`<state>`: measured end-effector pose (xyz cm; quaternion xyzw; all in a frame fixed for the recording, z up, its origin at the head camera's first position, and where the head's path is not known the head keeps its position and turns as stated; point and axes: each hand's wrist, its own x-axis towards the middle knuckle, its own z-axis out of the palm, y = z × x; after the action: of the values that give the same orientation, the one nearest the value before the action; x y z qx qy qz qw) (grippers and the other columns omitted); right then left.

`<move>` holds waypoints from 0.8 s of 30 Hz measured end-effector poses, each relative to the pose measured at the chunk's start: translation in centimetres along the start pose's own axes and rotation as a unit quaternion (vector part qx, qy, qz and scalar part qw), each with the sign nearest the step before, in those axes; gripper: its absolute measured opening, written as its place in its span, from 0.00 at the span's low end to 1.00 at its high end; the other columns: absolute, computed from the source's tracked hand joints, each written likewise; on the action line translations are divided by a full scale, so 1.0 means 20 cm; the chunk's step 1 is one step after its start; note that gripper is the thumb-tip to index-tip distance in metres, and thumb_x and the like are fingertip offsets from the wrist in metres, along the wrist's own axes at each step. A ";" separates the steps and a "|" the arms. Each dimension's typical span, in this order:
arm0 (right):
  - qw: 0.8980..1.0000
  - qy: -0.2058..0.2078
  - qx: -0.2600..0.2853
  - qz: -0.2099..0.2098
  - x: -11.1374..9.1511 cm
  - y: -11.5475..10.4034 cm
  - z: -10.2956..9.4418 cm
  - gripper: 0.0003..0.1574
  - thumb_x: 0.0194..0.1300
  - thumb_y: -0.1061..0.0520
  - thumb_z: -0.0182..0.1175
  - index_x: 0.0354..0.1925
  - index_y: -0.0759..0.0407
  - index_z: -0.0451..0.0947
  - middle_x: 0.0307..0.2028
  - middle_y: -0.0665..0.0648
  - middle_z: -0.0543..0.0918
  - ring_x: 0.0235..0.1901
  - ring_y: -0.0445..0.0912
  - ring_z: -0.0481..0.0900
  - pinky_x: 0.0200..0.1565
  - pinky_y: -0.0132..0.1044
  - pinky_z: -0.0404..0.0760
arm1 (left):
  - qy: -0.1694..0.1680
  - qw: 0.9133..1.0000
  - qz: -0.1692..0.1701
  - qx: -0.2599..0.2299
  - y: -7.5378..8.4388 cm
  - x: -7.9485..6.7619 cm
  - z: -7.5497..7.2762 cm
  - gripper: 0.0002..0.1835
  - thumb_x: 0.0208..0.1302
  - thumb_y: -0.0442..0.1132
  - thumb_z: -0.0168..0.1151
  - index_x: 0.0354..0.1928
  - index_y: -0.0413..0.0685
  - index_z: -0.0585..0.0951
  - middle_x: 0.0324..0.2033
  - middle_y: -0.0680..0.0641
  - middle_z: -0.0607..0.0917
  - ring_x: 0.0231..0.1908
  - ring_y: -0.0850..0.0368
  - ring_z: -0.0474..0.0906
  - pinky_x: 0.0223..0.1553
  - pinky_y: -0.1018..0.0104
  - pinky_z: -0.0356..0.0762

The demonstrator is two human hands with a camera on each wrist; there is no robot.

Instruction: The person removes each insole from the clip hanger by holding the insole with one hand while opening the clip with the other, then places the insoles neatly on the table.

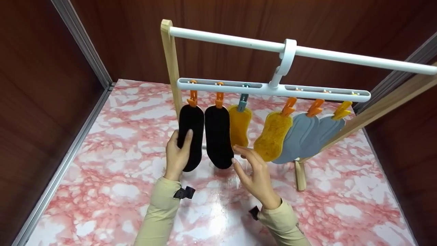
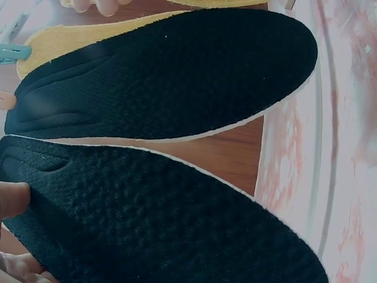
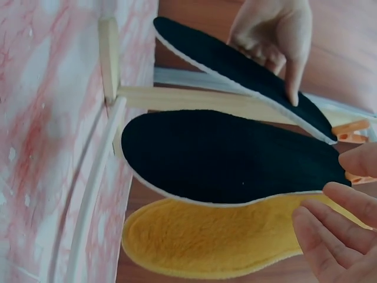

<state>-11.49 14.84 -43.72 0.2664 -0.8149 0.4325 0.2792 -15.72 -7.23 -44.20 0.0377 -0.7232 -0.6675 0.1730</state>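
Two black insoles hang side by side from orange clips. My left hand holds the leftmost black insole, thumb across its front and the other fingers at its far edge and behind. In the left wrist view the thumb lies on that insole's dark textured face. The second black insole hangs just to its right. My right hand is by this one's lower right edge, thumb and fingers spread apart and bent a little. Behind it hangs a yellow insole, also seen below it in the right wrist view.
A white hanger bar hooks over a white rod on a wooden frame. Farther right hang a fuzzy yellow insole and two grey-blue insoles. The tabletop is pink marbled, with dark wood panels around it.
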 end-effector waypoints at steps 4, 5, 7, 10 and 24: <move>1.000 0.015 0.022 0.000 0.02 0.00 0.02 0.20 0.59 0.67 0.63 0.52 0.65 0.79 0.49 0.61 0.83 0.44 0.51 0.81 0.44 0.42 0.80 | 0.006 1.000 0.014 0.022 0.00 0.00 0.01 0.12 0.67 0.44 0.58 0.37 0.41 0.75 0.27 0.46 0.77 0.33 0.54 0.73 0.40 0.64 0.70; 1.000 0.019 0.026 0.001 0.03 0.00 0.02 0.20 0.59 0.67 0.63 0.51 0.65 0.79 0.49 0.61 0.83 0.44 0.52 0.81 0.43 0.43 0.80 | 0.007 0.999 0.017 0.028 0.00 -0.01 0.01 0.12 0.67 0.44 0.58 0.37 0.41 0.75 0.27 0.46 0.77 0.33 0.53 0.73 0.40 0.63 0.70; 0.999 0.023 0.031 0.004 0.04 -0.01 0.03 0.20 0.59 0.67 0.63 0.51 0.64 0.79 0.48 0.61 0.83 0.43 0.52 0.81 0.44 0.41 0.80 | 0.011 0.999 0.023 0.037 -0.01 -0.01 0.01 0.12 0.67 0.44 0.58 0.37 0.40 0.76 0.27 0.45 0.78 0.33 0.53 0.74 0.40 0.62 0.70; 0.999 0.027 0.037 0.004 0.05 -0.01 0.04 0.19 0.58 0.68 0.63 0.51 0.65 0.79 0.48 0.61 0.83 0.41 0.52 0.81 0.44 0.39 0.81 | 0.014 0.999 0.026 0.044 -0.01 -0.01 0.02 0.12 0.67 0.44 0.58 0.38 0.40 0.76 0.28 0.44 0.79 0.34 0.52 0.75 0.40 0.62 0.71; 0.997 0.014 0.069 0.031 0.14 -0.06 0.06 0.22 0.61 0.65 0.62 0.55 0.62 0.78 0.52 0.59 0.82 0.45 0.49 0.82 0.47 0.37 0.81 | 0.026 0.997 0.042 0.055 -0.01 -0.01 0.02 0.11 0.67 0.42 0.58 0.36 0.39 0.75 0.26 0.44 0.78 0.32 0.52 0.74 0.38 0.61 0.70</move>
<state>-12.84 12.68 -41.66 0.2535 -0.7869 0.5002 0.2574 -15.66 -6.78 -44.55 0.0338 -0.7553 -0.6175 0.2171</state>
